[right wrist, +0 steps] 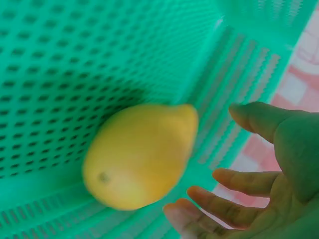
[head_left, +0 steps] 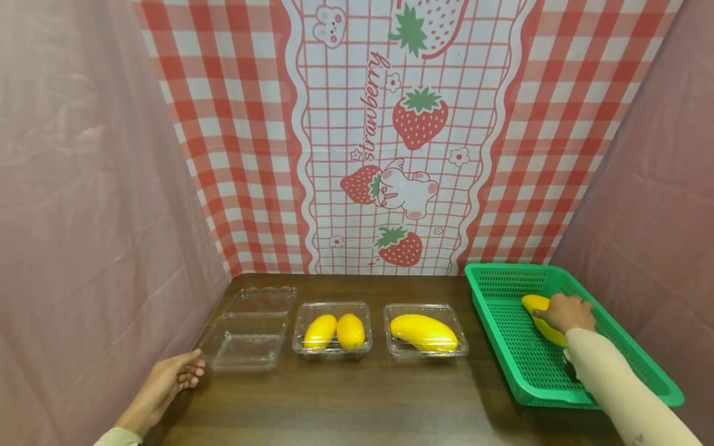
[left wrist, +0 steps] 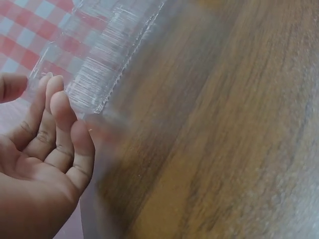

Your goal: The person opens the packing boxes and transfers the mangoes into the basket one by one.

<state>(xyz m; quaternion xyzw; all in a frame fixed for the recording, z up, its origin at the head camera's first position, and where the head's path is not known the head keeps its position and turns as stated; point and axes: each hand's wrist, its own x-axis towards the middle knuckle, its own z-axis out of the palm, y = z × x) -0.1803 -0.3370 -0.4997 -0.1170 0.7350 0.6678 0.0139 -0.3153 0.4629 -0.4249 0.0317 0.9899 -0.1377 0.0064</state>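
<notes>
Yellow fruit (right wrist: 139, 157) lies in the green basket (head_left: 510, 334), my right hand (head_left: 570, 311) spread wide over it, seemingly to suit its bulk; my left hand (head_left: 171, 378), loosely bent, is beside the opened clear box (head_left: 248, 348).

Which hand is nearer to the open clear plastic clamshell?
Left. The left hand is beside the near left corner of the open clamshell; the right hand is far to the right, over the green plastic basket.

Left hand (head_left: 170, 379): fingers close together, loosely bent, thumb held apart. Right arm (head_left: 610, 375) extended forward, pale sleeve down to wrist. Right hand (head_left: 570, 313): fingers spread, thumb well apart.
</notes>
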